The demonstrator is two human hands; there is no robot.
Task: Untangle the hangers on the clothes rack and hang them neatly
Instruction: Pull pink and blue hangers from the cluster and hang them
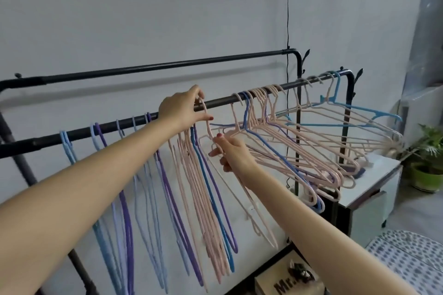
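A black clothes rack has a front rail and a higher back rail. Several hangers in blue, lilac, purple and pink hang straight on the left half of the front rail. On the right half a tangled bunch of pink and blue hangers lies splayed out sideways. My left hand pinches the hook of a pink hanger at the rail. My right hand grips that hanger's neck just below the hook.
A white cabinet stands under the right end of the rack, with a potted plant beyond it. A cardboard box sits on the floor below. A dotted cloth surface is at the bottom right. A black cable runs down the wall.
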